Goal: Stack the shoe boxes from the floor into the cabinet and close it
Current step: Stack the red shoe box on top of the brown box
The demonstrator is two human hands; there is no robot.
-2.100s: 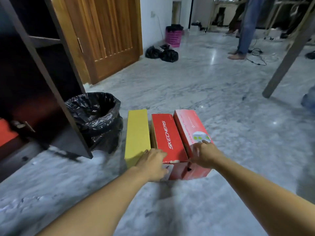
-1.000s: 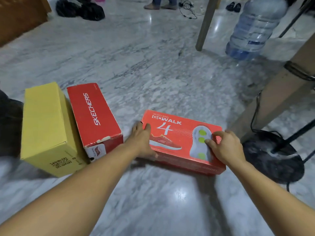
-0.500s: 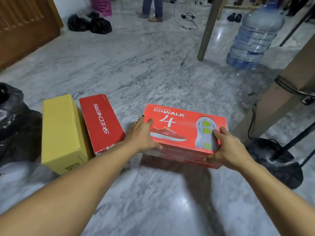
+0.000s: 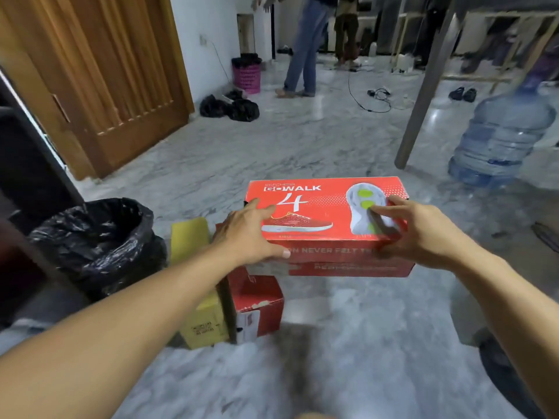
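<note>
1. Since half a second ago you have lifted the GOwalk box [image 4: 328,225] clear of the floor [image 4: 302,373]; it now hangs in front of you, above and just right of the two boxes left behind.
2. Your left hand [image 4: 246,234] has its grip grasping the box's left end, fingers spread over the lid and thumb pressed on the near side panel.
3. Your right hand [image 4: 420,231] has its grip grasping the right end, fingers on the printed shoe sole; its thumb is hidden under the hand, so how it sits I cannot tell.
4. Lettering on the near side panel is partly covered by both hands and blurred lower down; only "ON NEVER FELT" reads.
5. Your left forearm crosses the yellow box [image 4: 196,300] and the red box [image 4: 257,303], which stand side by side and touching on the floor; only their near ends and a strip of yellow top show.
6. Left of them sits a bin with a black liner [image 4: 96,240], close to the yellow box.
7. At the far left edge the dark cabinet [image 4: 27,164] is cut off, and its inside is too dark to make out.
8. At the far right a large water bottle [image 4: 502,137] stands blurred beside a table leg [image 4: 423,95].
9. Far off, a standing person [image 4: 302,49] shows only from the waist down.
</note>
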